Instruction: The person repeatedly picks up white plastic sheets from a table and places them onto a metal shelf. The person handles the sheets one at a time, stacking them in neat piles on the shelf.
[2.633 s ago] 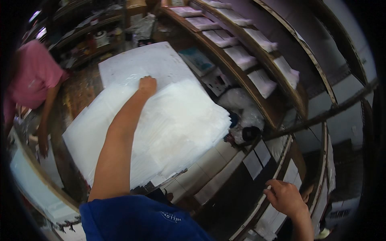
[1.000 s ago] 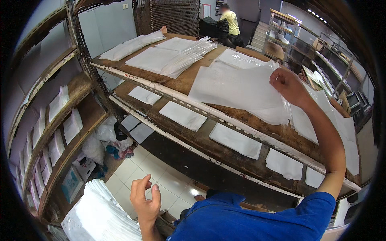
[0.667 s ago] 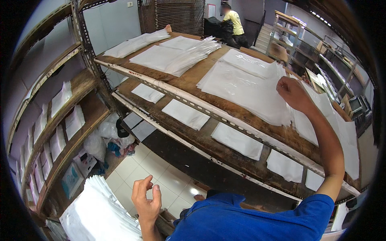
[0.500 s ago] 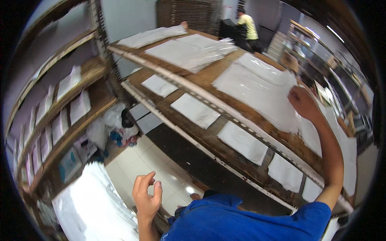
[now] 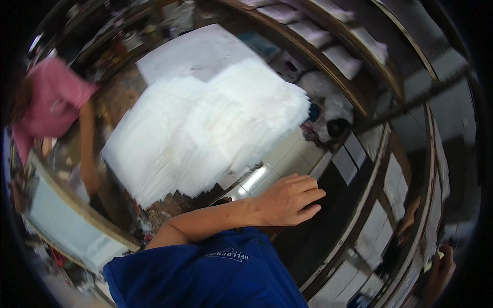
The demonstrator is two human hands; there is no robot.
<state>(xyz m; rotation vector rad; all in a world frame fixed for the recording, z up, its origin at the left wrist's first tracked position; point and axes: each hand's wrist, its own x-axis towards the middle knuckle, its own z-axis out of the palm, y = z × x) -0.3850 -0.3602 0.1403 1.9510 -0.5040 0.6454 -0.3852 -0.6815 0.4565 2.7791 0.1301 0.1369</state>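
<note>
My left hand (image 5: 294, 200) reaches across in front of my blue shirt, palm down. Its fingers are loosely bent, the thumb is apart, and nothing shows in it. Beyond that hand lies a large fanned stack of white sheets (image 5: 205, 123), with a flat white sheet (image 5: 185, 54) at its far side. At the far right edge is my right hand (image 5: 441, 271), dark and blurred, beside the rack's upper level. Small pale yellowish bits show near its fingers, and I cannot make out whether it holds them.
A person in a pink shirt (image 5: 57, 100) stands at the left, one arm lowered. Nearer is a wood-edged pale frame (image 5: 67, 205). The rack (image 5: 354, 215) on the right holds white sheets. Shelves (image 5: 328, 41) with white packs stand at the back, plastic bags (image 5: 326, 92) below them.
The view has swung left, bringing the fanned stack to the middle and the pink-shirted person into sight. My left hand now extends rightward; my right hand appears at the far right edge.
</note>
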